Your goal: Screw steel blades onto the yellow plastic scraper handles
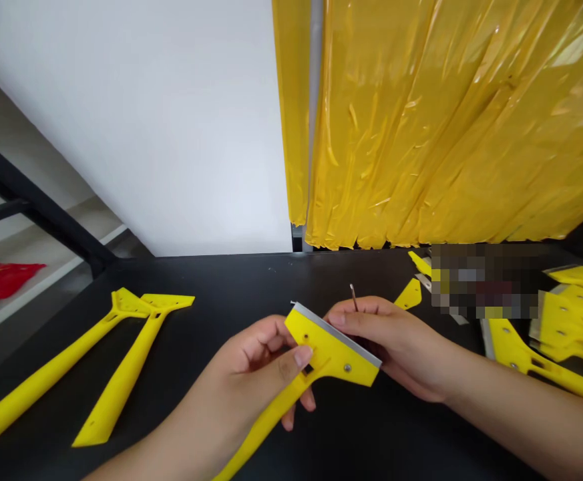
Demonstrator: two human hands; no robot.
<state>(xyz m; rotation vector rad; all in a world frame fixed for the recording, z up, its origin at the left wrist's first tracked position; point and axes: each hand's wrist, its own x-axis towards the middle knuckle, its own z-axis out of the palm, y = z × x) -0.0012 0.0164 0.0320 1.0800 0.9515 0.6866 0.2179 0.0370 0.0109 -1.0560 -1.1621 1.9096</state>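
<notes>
My left hand [266, 361] grips a yellow scraper [331, 344] just below its head, thumb on the front face and fingers behind. A grey metal blade strip runs along the head's upper edge. One screw shows in the head's right hole; the left hole looks bare. A small metal pin or screw tip sticks out at the head's upper left corner. My right hand [376, 327] is closed beside the blade edge, with a thin metal rod [354, 297] poking up between its fingers. The rod's lower part is hidden, and I cannot tell whether these fingers touch the blade.
Two yellow scraper handles [115, 367] lie on the black table [211, 280] at left. Several yellow scrapers [571, 321] are piled at right, near a blurred patch. Behind stand a white panel [171, 120] and a yellow plastic curtain [436, 120]. A red item [11, 280] sits on the left shelf.
</notes>
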